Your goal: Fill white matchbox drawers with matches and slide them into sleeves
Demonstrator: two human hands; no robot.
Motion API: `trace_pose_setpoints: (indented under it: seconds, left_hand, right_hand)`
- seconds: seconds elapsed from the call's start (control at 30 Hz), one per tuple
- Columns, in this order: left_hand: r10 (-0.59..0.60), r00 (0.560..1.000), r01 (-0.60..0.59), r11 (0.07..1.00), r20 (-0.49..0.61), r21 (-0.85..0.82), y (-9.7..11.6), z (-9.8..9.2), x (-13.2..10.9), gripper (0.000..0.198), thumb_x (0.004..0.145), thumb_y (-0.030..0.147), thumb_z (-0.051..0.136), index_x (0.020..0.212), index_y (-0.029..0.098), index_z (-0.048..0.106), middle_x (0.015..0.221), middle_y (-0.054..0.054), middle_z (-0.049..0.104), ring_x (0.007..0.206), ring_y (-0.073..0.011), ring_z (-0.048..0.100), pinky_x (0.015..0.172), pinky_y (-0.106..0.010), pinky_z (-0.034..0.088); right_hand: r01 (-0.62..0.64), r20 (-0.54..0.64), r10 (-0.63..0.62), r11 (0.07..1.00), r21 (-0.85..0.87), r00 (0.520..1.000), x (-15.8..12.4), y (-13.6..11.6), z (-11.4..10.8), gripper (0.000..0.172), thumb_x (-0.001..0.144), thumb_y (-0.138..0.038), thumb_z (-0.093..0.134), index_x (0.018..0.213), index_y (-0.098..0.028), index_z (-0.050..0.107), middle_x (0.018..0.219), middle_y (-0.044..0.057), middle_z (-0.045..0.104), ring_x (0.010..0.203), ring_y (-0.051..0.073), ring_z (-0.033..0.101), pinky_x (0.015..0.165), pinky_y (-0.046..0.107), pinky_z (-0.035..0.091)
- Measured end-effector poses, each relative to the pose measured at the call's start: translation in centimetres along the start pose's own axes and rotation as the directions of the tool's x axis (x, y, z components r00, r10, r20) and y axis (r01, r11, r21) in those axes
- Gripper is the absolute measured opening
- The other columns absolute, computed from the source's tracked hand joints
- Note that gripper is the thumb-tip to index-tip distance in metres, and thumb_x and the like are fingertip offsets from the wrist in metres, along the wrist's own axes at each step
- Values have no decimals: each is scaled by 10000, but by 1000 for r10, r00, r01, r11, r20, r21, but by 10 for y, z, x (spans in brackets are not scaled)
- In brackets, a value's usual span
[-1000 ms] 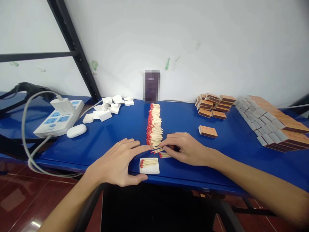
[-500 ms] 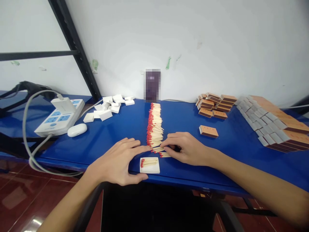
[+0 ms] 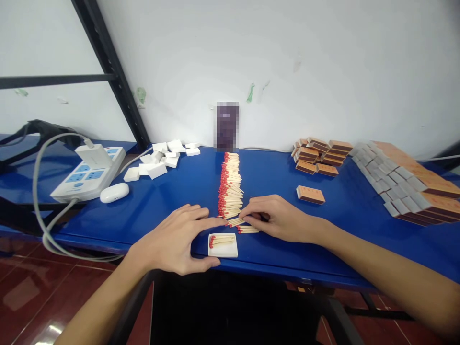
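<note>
A long pile of red-headed matches (image 3: 232, 187) runs from the wall toward the table's front edge. My left hand (image 3: 176, 242) has its fingers stretched out; the index fingertip is at the match heads at the near end of the pile, and the thumb lies by a white matchbox tray (image 3: 230, 249). That tray holds several matches (image 3: 222, 240), heads to the left. With thumb and forefinger pinched, my right hand (image 3: 275, 218) grips the stick ends of a few matches (image 3: 235, 222) at the pile's near end. A small separate row of matches (image 3: 247, 229) lies just below its fingers.
White trays (image 3: 158, 171) are heaped at the back left, near a power strip (image 3: 89, 175) and a white earbud case (image 3: 114, 192). Orange matchbox sleeves (image 3: 318, 153) are stacked back right, with one loose matchbox sleeve (image 3: 311, 195) nearer. Wrapped matchbox packs (image 3: 424, 187) stand far right. A pixelated dark object (image 3: 227, 125) leans on the wall.
My right hand has lifted slightly off the small separate row, which shows more of its sticks. My left index finger has shifted a little right; the tray has stayed put.
</note>
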State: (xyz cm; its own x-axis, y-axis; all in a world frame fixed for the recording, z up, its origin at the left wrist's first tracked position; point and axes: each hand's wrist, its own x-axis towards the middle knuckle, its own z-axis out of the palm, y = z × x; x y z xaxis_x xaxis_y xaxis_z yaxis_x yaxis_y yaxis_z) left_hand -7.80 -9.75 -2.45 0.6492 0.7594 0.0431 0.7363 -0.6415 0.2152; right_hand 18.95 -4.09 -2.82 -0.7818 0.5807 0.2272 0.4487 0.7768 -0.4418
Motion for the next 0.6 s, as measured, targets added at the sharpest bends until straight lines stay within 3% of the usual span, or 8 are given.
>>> trace_pose_setpoints:
  seconds: [0.37,0.6]
  left_hand:
    - [-4,1000,4,1000,-16,4,0,1,-1,754,754,573,651,1421,332,395,1316,-90,537,1238,-371,497,1071,-601,329]
    - [-33,999,32,997,-13,-72,4,-4,-1,692,741,512,672,1341,287,410,1230,-42,581,1186,-305,512,1076,-518,350]
  right_hand:
    - [-69,1,69,998,5,998,3,2,-2,187,908,-289,547,895,-186,703,642,-15,547,561,99,451,559,231,334]
    - [-77,61,76,997,18,995,-2,1,-13,139,860,-261,566,782,-181,651,668,-18,574,574,99,469,583,244,356]
